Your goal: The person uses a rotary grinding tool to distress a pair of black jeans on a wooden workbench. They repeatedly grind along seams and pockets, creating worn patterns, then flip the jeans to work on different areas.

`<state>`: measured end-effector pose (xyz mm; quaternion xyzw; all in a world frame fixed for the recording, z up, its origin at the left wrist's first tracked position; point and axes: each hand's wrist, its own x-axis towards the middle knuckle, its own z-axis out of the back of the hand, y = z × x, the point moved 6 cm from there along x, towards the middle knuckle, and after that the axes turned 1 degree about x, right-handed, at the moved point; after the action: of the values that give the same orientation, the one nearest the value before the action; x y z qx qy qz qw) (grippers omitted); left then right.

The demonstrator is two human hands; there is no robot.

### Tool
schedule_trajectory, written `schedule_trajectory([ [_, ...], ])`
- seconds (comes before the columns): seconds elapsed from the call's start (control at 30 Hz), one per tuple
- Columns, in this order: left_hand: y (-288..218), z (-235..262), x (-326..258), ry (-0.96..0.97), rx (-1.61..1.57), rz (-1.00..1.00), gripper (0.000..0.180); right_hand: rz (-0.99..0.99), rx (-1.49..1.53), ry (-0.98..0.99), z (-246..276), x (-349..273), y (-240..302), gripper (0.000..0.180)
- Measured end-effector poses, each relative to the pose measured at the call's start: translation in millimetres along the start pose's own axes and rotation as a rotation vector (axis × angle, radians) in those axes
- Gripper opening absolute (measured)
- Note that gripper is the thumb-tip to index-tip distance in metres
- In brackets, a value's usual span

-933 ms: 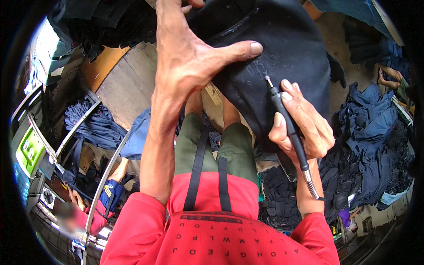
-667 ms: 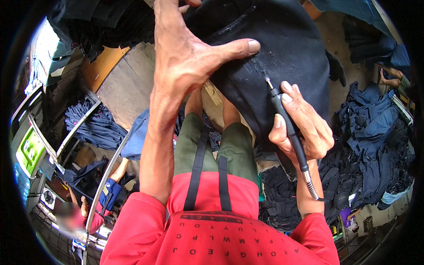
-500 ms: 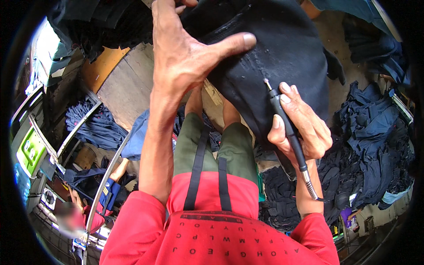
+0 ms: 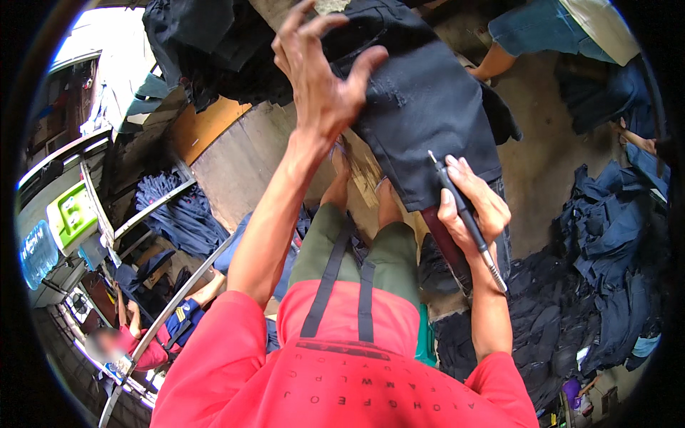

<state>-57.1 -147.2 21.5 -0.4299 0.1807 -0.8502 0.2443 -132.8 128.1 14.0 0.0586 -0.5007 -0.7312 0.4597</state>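
Dark denim trousers lie spread before me, with a roughened, frayed patch near the upper middle of the leg. Over their left edge my left hand is raised, fingers spread and somewhat blurred, holding nothing. My right hand grips a black pen-shaped rotary tool with a thin metal tip and a springy metal sleeve at its rear end. That tip points up and left over the lower part of the cloth, below the frayed patch; whether it touches the fabric I cannot tell.
Dark garments are heaped at the right, with another pile at the left beside a metal rail. A green tray and a clear water bottle stand far left. Other people sit at the lower left and upper right.
My left hand has lifted off the trousers and moved right. The tool in my right hand has shifted down, away from the frayed patch. My view has also shifted.
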Motion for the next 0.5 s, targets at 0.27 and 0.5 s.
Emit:
schedule_trajectory([
  [0.27, -25, -19, -61, 0.825, -0.161, -0.234, 0.079, 0.081, -0.092, 0.104, -13, -1, -1, 0.027],
  [0.5, -21, -26, -61, 1.027, -0.169, -0.101, 0.089, 0.132, -0.078, 0.120, -22, 11, 1, 0.026],
])
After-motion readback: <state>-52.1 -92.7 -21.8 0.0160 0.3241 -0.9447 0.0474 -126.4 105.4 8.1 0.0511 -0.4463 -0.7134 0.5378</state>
